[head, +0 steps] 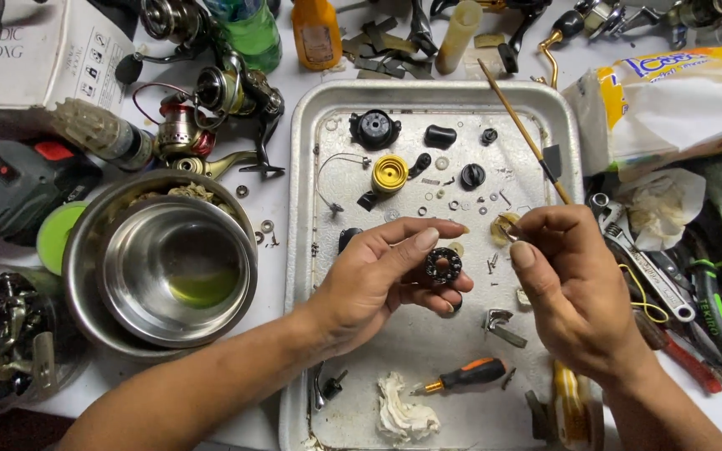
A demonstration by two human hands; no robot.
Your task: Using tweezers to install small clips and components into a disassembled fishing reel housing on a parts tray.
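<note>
While both hands work above the metal tray point(302, 250), entries are placed relative to that tray.

Left hand point(378, 280): over tray centre; fingers pinching a small black ring-shaped part point(443, 266) between thumb and fingertips.
Right hand point(574, 288): over tray's right side; fingers pressed together on a thin wooden-handled brush point(524, 138), whose shaft slants up over the tray's upper right rim.
Black ring-shaped part: held clear of the tray floor, just left of the right hand.
Yellow spool point(390, 173): upper tray, among small black parts and washers.
Orange-handled screwdriver point(465, 376): lower tray, beside a white rag point(403, 411).
Steel bowls point(169, 267): on tabletop, left of tray.
Wrench point(641, 259): right of tray.
</note>
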